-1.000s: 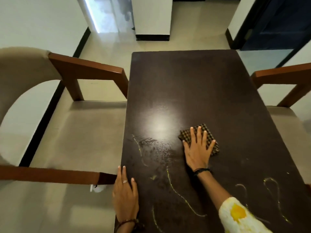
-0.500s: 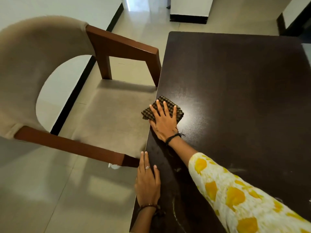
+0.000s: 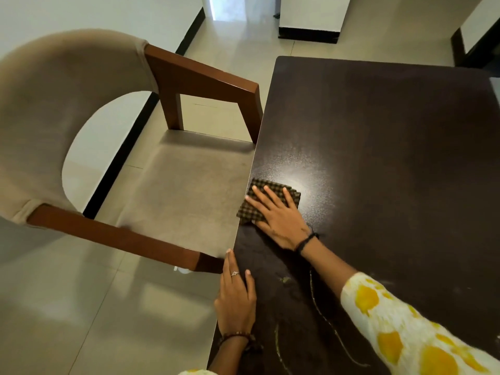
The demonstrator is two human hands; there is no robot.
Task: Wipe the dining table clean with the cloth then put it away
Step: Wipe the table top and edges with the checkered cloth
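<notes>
A dark brown dining table [image 3: 392, 147] fills the right side of the view. A folded checked cloth [image 3: 250, 212] lies at the table's left edge, partly overhanging it. My right hand [image 3: 278, 215] presses flat on the cloth with its fingers spread. My left hand [image 3: 236, 296] rests flat on the table's left edge nearer to me, holding nothing. Yellowish smear lines [image 3: 319, 312] curve across the tabletop between my two arms.
A beige upholstered chair with brown wooden arms [image 3: 167, 193] stands pushed against the table's left side. Beyond lies a light tiled floor [image 3: 67, 307], with a white pillar with a black base [image 3: 308, 23] at the back.
My right hand has slid the cloth from the table's middle left to its left edge, and my view has swung left. The left hand stays on the edge.
</notes>
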